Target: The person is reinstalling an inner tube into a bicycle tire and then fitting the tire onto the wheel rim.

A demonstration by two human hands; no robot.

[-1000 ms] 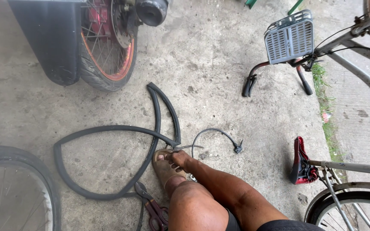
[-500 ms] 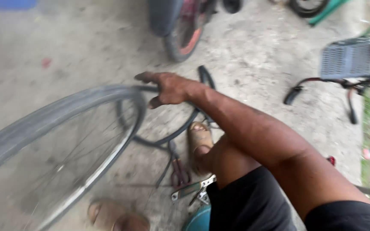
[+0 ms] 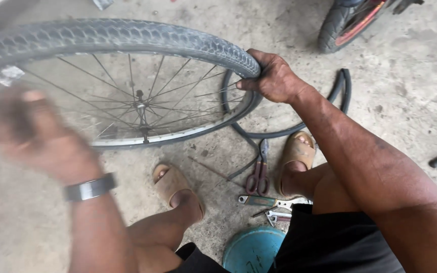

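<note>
R hand (image 3: 275,77) grip clenched on bike wheel (image 3: 127,38); L hand (image 3: 36,136) blurred, grip unclear, wheel cut off.

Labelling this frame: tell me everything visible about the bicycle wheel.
The bicycle wheel is a spoked wheel with a dark, patterned-tread tyre, looking like rubber, mounted on a silvery metal rim. Thin wire spokes run to a small central hub with an axle stub. It is tilted, held above the concrete floor, its left part cut off by the picture edge. The right hand grips the tyre at its right edge; the blurred left hand is at its left side, contact unclear.
</note>
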